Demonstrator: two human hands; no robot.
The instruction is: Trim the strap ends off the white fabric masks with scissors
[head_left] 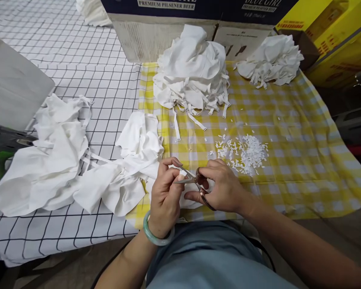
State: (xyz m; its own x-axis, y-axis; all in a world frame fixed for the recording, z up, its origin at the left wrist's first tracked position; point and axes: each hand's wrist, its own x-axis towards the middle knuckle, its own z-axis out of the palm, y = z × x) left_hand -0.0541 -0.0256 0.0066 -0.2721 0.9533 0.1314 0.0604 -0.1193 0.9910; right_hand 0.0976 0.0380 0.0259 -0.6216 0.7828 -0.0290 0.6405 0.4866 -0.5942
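The L hand (165, 196) is pinching the end of a white strap (184, 172), thumb & forefinger closed narrow on it, over the near edge of the yellow checked cloth (303, 132). The R hand (221, 188) is gripping the scissors (195, 180), fingers curled around the handles, blades touching the strap. 1 heap of small white clippings (246, 152) is lying just beyond.

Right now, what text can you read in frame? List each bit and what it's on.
"PREMIUM PILSENER BEER": white print on the dark blue carton, left part.
"BLUE GIRL" above "PREMIUM PILSENER BEER": same carton, further right; the top line is clipped by the frame edge.
Red print on the yellow boxes: too blurred to read.
Dark marks and small print on the pale flap of the carton: too small to read.
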